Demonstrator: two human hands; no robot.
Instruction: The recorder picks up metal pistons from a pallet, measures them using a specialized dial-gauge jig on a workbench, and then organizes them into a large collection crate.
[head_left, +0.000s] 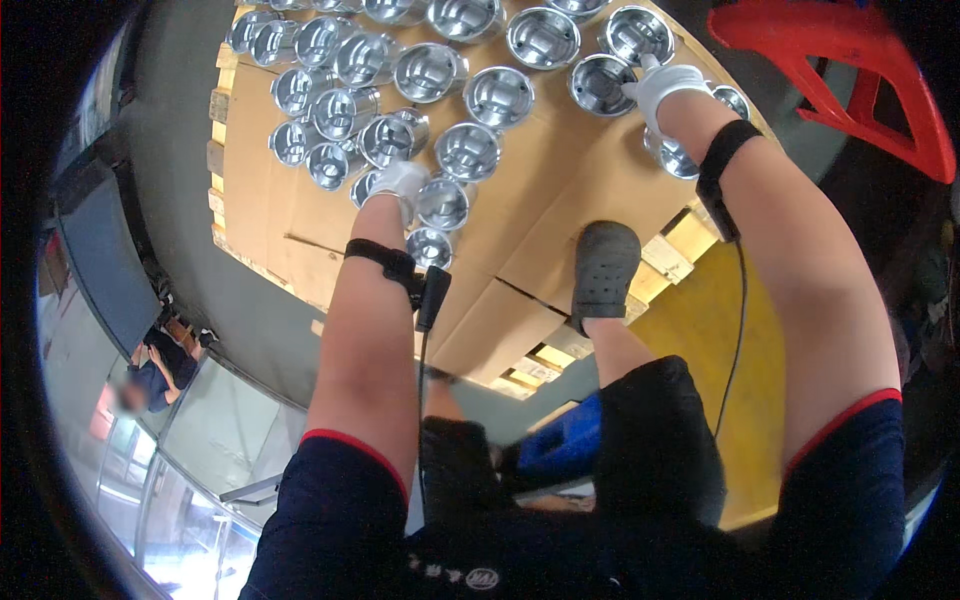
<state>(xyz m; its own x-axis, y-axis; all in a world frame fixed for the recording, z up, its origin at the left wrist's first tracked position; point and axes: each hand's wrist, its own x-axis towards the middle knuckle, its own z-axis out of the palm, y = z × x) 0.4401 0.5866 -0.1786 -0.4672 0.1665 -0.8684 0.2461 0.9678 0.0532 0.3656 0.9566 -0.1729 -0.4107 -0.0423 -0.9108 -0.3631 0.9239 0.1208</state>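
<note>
Shiny, round, hollow metal cups [430, 73] stand in rows over the far part of a cardboard sheet. My right hand [675, 85], in a white glove, is at the right side of the group. Its thumb and a finger pinch the near-right rim of one metal cup [600, 84], beside another cup [638, 36]. Another cup [672, 158] shows below that wrist. My left hand [402, 180], also gloved, reaches among the cups at the left, close to a cup [443, 204]. Its fingers are hidden behind the back of the hand.
The cardboard sheet [545, 235] lies on a wooden pallet [668, 258], and my clog-shod foot [606, 265] rests on it. A red plastic stool [850, 75] stands at the far right. Cables hang from both wrist straps. Another person [155, 375] is at the far left.
</note>
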